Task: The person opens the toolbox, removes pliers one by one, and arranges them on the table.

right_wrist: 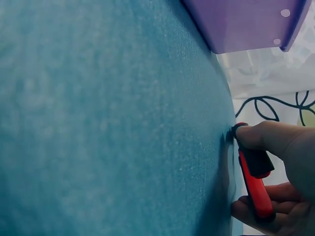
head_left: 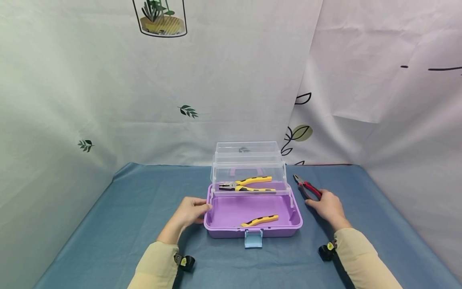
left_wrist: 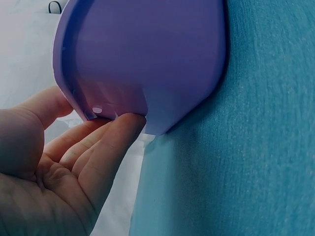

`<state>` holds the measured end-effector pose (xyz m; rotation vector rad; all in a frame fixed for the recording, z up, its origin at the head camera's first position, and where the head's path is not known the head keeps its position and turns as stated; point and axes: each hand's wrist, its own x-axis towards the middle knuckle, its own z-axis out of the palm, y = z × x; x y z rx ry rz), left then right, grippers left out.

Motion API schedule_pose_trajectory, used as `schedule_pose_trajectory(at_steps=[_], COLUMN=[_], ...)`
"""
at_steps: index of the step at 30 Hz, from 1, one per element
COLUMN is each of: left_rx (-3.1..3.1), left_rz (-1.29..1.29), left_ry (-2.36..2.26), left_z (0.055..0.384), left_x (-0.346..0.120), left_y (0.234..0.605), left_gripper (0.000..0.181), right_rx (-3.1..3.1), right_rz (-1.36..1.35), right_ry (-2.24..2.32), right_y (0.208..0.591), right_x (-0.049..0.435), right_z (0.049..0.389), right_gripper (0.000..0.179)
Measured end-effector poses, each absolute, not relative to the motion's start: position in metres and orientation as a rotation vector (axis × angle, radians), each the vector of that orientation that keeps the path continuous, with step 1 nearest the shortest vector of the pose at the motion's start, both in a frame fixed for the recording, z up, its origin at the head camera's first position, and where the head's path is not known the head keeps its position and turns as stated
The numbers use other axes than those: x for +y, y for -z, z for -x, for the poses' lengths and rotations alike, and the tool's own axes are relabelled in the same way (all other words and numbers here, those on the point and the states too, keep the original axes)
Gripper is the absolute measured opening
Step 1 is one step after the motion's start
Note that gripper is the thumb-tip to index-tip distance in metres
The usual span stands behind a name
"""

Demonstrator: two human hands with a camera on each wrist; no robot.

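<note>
A purple toolbox (head_left: 231, 206) lies opened on the table, its clear lid (head_left: 249, 160) raised at the back. My left hand (head_left: 189, 210) grips the box's left end, thumb over the rim (left_wrist: 61, 59) and fingers against the outer wall. To the right of the box, my right hand (head_left: 329, 208) holds red-and-black pliers (head_left: 312, 190) by the handles, with the jaws pointing away from me. Yellow-and-black pliers (head_left: 249, 185) lie toward the back of the box, seen partly through clear plastic. A yellow-and-black handle (head_left: 261, 220) shows near the front wall, its other end hidden.
A light blue latch (head_left: 253, 239) hangs down at the box's front. The table has a blue cloth (head_left: 144, 224) over it. White printed curtains (head_left: 108, 80) stand behind and at both sides. Each wrist wears a small black camera (head_left: 187, 263).
</note>
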<state>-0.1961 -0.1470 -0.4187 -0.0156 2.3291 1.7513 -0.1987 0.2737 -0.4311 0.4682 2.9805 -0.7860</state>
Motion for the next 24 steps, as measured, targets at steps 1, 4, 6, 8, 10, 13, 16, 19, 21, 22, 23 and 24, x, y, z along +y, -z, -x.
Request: schedule_pose_trajectory(at_steps=[1,4,6,8,10,13,16,19,21,22,23,24], left_rx=[2.329,2.331,2.329,2.328,2.326,2.328,2.334,2.335,2.336,2.337,2.339,2.34], left_rz=[0.016,0.018,0.017,0.016,0.017,0.02,0.02,0.017,0.014,0.013,0.017,0.02], left_ry=[-1.751,-1.749,-1.749,-1.748,-1.749,-1.749,-1.745,-1.743,-1.74,-1.738,-1.739,-1.739], left_z=[0.1959,0.1954,0.195,0.1948,0.1946,0.1944,0.1943,0.1942,0.1943,0.1942,0.1941,0.1941], left_x=[-0.147,-0.147,-0.147,-0.147,-0.147,-0.147,-0.1468,-0.1463,-0.1462,-0.1463,-0.1463,-0.1465], left_y=[0.4186,0.4179,0.4174,0.4171,0.4169,0.417,0.4173,0.4172,0.4172,0.417,0.4168,0.4166], left_gripper=[0.035,0.035,0.035,0.035,0.035,0.035,0.035,0.035,0.035,0.035,0.035,0.035], right_rx=[2.98,2.985,2.992,3.0,3.004,3.005,3.0,2.992,2.991,2.991,2.991,2.991], right_rz=[-0.476,-0.486,-0.487,-0.489,-0.485,-0.484,-0.484,-0.487,-0.483,-0.481,-0.477,-0.473], right_ry=[0.773,0.737,0.721,0.703,0.682,0.655,0.643,0.643,0.635,0.635,0.633,0.63], right_y=[0.4308,0.4302,0.4301,0.4304,0.431,0.4323,0.4333,0.4326,0.4319,0.4314,0.4306,0.4301], right_x=[0.2731,0.2718,0.2715,0.2711,0.2706,0.2699,0.2699,0.2699,0.2701,0.2699,0.2696,0.2694], right_z=[0.1989,0.1991,0.1992,0.1991,0.1992,0.1998,0.2003,0.1998,0.1997,0.1998,0.1999,0.2002], right_gripper=[0.078,0.076,0.074,0.073,0.073,0.073,0.073,0.072,0.072,0.071,0.07,0.07])
